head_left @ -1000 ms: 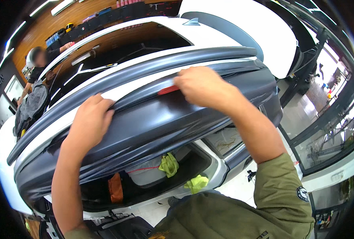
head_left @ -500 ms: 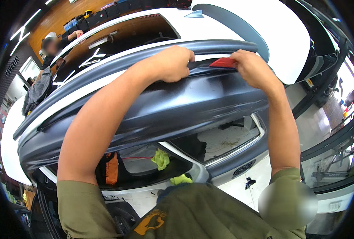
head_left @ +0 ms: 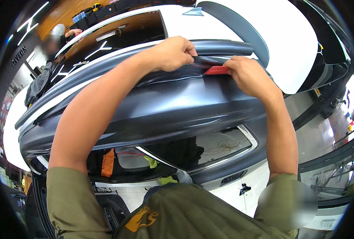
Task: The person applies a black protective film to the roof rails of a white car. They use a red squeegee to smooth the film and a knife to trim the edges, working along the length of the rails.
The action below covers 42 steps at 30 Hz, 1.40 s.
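One dark sheet (head_left: 173,105), satin finish: laid along the upper side of a white car (head_left: 177,28), its upper edge just below a long dark bar (head_left: 223,47). One left hand (head_left: 174,55): at the sheet's upper edge, thumb and fingers drawn together, apparently pinched on the lifted edge. One right hand (head_left: 249,75): beside it, fingers clamped on a red scraper (head_left: 217,70), whose blade points toward the left hand and lies against the sheet, near the fold. Condition of work, by judgement: partly done. Done: the broad middle, lying mostly smooth over the body. Left: the upper edge, loose and folded between the hands; the left end, creased and uneven; a strip of white bodywork, bare between sheet and bar on the left. Whether the edge is tucked behind the forearm cannot be told. Also present: one side window (head_left: 225,145), below the sheet; one yellow-green cloth (head_left: 168,180), near the wearer's body; one second person's hand (head_left: 76,31), far side of the car.
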Available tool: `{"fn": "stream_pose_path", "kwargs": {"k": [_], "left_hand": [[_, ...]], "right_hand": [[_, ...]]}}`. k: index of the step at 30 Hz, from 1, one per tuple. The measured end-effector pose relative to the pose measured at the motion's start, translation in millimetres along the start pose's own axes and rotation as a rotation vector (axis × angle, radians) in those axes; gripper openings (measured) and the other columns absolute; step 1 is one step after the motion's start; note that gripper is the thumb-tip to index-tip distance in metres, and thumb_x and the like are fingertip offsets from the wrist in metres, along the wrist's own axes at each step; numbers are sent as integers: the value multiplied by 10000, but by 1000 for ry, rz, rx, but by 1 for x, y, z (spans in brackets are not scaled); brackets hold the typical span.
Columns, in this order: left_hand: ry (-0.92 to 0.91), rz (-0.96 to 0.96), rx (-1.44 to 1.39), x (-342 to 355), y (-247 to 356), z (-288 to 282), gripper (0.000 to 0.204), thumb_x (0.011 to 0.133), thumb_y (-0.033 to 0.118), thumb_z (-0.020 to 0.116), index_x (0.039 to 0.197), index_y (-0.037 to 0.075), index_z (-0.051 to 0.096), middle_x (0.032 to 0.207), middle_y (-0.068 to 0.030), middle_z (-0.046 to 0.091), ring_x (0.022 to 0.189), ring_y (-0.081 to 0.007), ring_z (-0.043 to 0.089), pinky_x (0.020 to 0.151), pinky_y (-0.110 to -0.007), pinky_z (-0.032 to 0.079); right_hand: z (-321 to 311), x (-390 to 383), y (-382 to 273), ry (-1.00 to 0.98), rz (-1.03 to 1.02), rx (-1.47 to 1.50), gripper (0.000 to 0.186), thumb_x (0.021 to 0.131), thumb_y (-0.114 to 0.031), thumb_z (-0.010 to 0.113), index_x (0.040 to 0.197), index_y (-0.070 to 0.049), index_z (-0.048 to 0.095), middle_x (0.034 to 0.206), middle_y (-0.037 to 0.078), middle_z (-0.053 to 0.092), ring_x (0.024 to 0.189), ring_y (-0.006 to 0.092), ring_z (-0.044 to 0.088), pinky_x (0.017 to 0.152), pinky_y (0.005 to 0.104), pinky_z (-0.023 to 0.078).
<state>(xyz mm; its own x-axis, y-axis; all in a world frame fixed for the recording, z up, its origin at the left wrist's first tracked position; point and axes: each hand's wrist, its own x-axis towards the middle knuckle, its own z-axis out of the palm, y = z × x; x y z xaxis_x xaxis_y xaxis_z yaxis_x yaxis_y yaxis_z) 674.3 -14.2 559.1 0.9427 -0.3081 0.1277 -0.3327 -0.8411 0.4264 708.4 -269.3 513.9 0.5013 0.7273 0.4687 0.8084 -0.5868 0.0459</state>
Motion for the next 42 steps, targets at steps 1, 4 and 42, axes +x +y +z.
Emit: {"fn": "stream_pose_path", "kwargs": {"k": [1, 4, 42], "left_hand": [[-24, 10, 0, 2, -3, -2, 222, 870, 123, 660, 1032, -26, 686, 836, -99, 677, 803, -191, 631, 780, -338, 494], [-171, -5, 151, 5, 21, -6, 256, 872, 140, 660, 1074, -16, 679, 886, -135, 691, 857, -235, 654, 826, -358, 498], [-116, 79, 371, -87, -48, -70, 170, 863, 145, 668, 928, -12, 669, 783, -179, 660, 756, -331, 640, 725, -433, 484]], "right_hand": [[-3, -1, 6, -35, 54, -1, 126, 856, -44, 557, 900, 5, 664, 897, 189, 647, 900, 375, 627, 816, 455, 497], [-12, -7, 26, -98, 173, 18, 123, 847, -44, 558, 893, -1, 663, 898, 191, 646, 894, 379, 627, 806, 457, 498], [4, 86, -87, -193, -318, 133, 73, 824, -31, 576, 834, 29, 617, 828, 192, 638, 807, 380, 632, 745, 459, 507]]}}
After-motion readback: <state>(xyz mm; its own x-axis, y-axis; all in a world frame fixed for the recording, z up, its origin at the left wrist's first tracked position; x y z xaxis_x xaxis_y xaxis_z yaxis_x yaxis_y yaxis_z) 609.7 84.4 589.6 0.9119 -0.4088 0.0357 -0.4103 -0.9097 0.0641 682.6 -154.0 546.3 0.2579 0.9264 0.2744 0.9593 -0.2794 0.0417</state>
